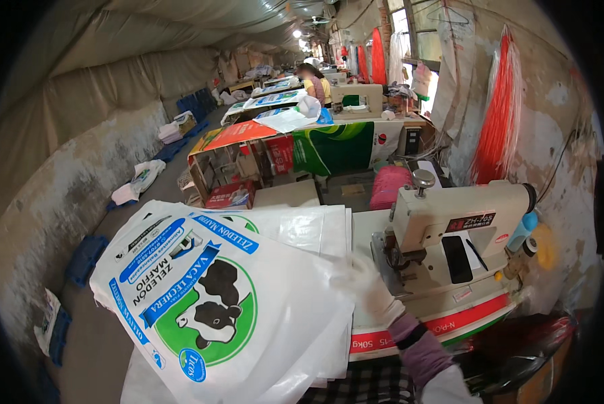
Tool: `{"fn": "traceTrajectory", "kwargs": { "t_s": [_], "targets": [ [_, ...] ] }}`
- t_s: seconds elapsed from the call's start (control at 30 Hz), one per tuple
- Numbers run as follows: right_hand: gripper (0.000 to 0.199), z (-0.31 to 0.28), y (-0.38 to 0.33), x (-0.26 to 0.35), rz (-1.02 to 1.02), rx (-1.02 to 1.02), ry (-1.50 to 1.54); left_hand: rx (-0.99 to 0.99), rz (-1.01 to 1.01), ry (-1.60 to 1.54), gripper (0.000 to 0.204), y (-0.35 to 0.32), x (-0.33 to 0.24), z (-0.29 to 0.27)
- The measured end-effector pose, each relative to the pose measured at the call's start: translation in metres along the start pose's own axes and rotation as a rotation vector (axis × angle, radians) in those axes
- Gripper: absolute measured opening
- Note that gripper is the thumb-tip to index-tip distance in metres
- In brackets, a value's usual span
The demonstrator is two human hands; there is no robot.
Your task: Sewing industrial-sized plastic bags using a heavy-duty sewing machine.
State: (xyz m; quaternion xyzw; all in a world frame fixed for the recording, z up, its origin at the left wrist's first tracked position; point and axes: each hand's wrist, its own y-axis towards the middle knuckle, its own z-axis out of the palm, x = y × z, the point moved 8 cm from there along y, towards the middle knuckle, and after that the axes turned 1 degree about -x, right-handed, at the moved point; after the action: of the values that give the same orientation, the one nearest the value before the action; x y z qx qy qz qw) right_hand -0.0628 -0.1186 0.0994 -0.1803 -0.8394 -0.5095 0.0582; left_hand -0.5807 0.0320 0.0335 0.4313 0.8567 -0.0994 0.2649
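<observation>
A large white woven plastic sack [295, 289] with a cow's head in a green circle and blue printed bands lies across a stack of similar sacks, tilted toward me. My right hand [369, 286], in a white glove with a purple cuff, is at the sack's right edge, beside the sewing machine. Its fingers are smeared by motion, so I cannot tell whether they grip the edge. My left hand is not in view. The beige industrial sewing machine [416, 219] stands just right of that hand, with a black phone [457, 259] lying on its base.
A red-banded table edge [443, 328] runs below the machine. Behind it sit a pink bundle [389, 187] and a green banner [336, 145] hung on another table. Red strands [500, 114] hang on the right wall. Farther back, a person [313, 84] is at another machine. Blue pallets [86, 259] line the left wall.
</observation>
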Motion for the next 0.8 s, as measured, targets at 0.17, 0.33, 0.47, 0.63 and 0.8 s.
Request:
{"fn": "traceTrajectory", "kwargs": {
  "t_s": [0.17, 0.33, 0.47, 0.63, 0.8],
  "targets": [
    [0.013, 0.045, -0.078, 0.125, 0.035, 0.819, 1.036, -1.076, -0.153, -0.212, 0.037, 0.147, 0.171, -0.156],
    [0.025, -0.042, -0.097, 0.180, -0.062, 0.551, 0.472, -0.721, 0.435, 0.360, 0.026, 0.435, -0.008, -0.149],
    [0.031, -0.081, -0.195, 0.049, 0.704, 0.018, 0.286, -0.232, 0.799, 0.291, 0.037, 0.543, -0.183, 0.074],
    [0.039, -0.156, -0.318, 0.045, 1.234, 0.057, 0.304, 0.191, 0.989, -0.134, 0.035, 0.530, -0.311, 0.278],
    [0.030, -0.195, -0.325, 0.072, 0.967, 0.315, -0.161, 0.399, 1.075, -0.031, 0.028, 0.513, -0.338, 0.341]
  ]
}}
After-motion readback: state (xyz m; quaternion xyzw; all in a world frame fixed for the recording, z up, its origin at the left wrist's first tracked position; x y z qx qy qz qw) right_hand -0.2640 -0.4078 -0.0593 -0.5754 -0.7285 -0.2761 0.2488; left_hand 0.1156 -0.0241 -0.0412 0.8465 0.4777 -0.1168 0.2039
